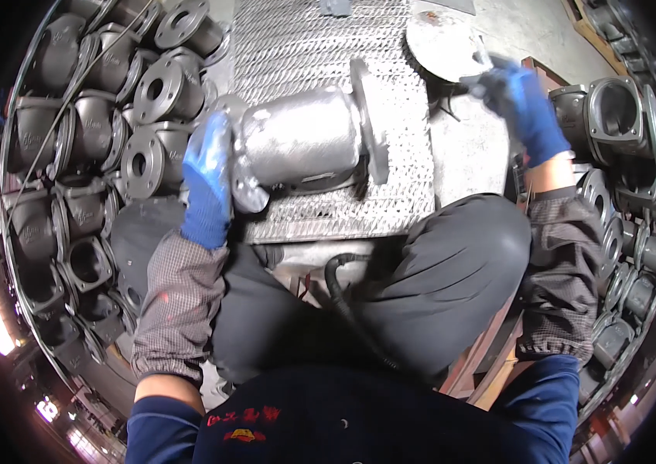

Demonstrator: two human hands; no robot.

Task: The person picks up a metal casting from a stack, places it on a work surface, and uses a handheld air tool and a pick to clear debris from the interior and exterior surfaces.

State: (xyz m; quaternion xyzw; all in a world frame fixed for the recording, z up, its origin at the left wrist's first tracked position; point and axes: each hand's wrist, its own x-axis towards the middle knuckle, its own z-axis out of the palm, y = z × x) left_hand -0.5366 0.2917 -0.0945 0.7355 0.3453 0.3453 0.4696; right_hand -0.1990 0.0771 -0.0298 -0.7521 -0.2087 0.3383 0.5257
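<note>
A grey cast-metal valve body (pixel 301 135) with flanged ends lies on its side on a ribbed metal work surface (pixel 305 220). My left hand (pixel 208 158), in a blue glove, grips the flange at its left end. The wide flange at the right end stands free of both hands. My right hand (pixel 517 104), also blue-gloved and blurred, is apart from the valve body. Its fingers are curled beside a round, pale disc-like top (pixel 440 46). A small greyish piece shows at those fingertips, too smeared to name.
Many similar flanged castings (pixel 162 89) are stacked close on my left. More castings (pixel 618 112) stand on the right. A dark hose (pixel 336 282) runs between my knees, below the work surface. A small grey block (pixel 335 7) lies at its far edge.
</note>
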